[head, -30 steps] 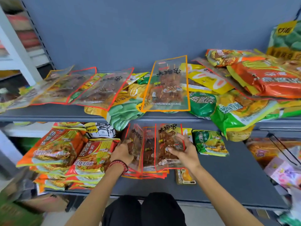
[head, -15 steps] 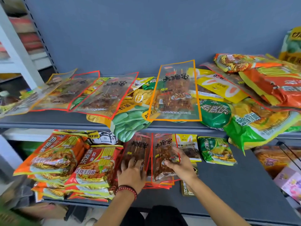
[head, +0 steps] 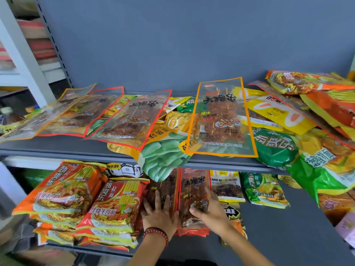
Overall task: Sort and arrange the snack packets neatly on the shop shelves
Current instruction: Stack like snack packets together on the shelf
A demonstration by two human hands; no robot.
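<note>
On the lower grey shelf lies a stack of red-edged clear skewer-snack packets. My left hand, with a red bead bracelet, presses flat with spread fingers on the left packet of the stack. My right hand lies on the right side of the stack, fingers straight, thumb across the top packet. Orange and red noodle packets are piled left of the stack. On the upper shelf lie an orange-edged skewer packet and several red-edged ones.
Right of the stack lie a yellow-and-white packet, a green noodle packet and a dark packet. Green, yellow and orange bags are heaped at the upper shelf's right end. A white shelf post stands at left.
The packets I held upright between both hands now lie flat on the stack. Both hands have come down onto them, and the view has moved closer.
</note>
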